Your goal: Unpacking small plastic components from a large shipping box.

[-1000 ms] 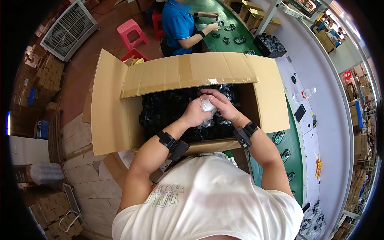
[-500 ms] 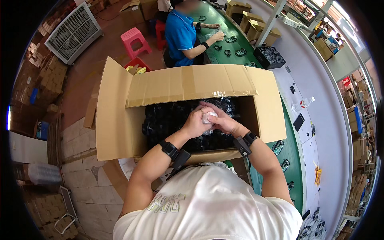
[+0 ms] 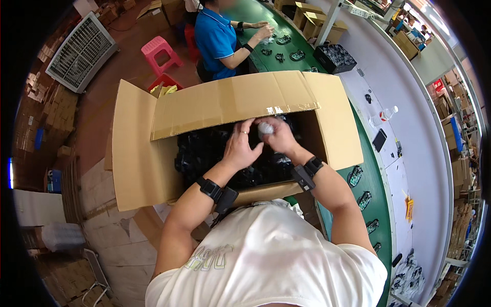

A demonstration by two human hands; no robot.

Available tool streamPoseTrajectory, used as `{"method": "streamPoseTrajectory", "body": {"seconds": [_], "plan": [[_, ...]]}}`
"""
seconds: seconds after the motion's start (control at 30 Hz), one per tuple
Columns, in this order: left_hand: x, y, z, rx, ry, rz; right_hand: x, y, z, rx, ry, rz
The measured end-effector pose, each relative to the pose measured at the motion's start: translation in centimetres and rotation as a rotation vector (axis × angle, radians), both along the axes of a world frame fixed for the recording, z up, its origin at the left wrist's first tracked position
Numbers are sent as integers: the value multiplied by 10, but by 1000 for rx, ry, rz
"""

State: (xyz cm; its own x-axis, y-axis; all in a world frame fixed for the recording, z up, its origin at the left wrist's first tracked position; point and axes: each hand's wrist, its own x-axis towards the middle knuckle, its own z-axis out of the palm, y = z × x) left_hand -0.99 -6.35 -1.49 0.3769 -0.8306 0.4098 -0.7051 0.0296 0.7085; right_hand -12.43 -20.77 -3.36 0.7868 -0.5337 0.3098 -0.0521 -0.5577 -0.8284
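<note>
Both hands are inside an open cardboard carton (image 3: 225,105), above black parts in clear plastic bags (image 3: 197,153). My right hand (image 3: 281,137) is closed around a whitish plastic-wrapped bundle (image 3: 265,128), one rounded end of it showing. Just left of it, my left hand (image 3: 241,147) has its thumb spread from the fingers and holds nothing I can see. Its fingertips come close to the bundle, beneath the far flap's edge. A black band with a small box is strapped to each of my forearms.
A green conveyor belt (image 3: 335,197) runs past the carton's right side, carrying small black-and-green assemblies (image 3: 364,200). Beyond the carton, a person in blue (image 3: 216,43) works at the belt. A bottle (image 3: 383,116) and a phone (image 3: 379,139) lie on the white ledge. A pink stool (image 3: 161,53) stands at the far left.
My hands have parted from their clasp around the wrapped bundle. The right hand keeps it, while the left has opened and shifted left. The whole view has shifted slightly.
</note>
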Motion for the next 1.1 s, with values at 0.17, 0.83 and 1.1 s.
{"method": "streamPoseTrajectory", "body": {"seconds": [0.17,0.83,1.1], "plan": [[24,-1,4,365,172,24,-25,-32,37,-77,88,-249],[2,-117,-59,947,-533,-284,-105,9,63,-115,298,-215],[19,-47,3,458,-265,-207,-98,0,71,-130,398,-56]]}}
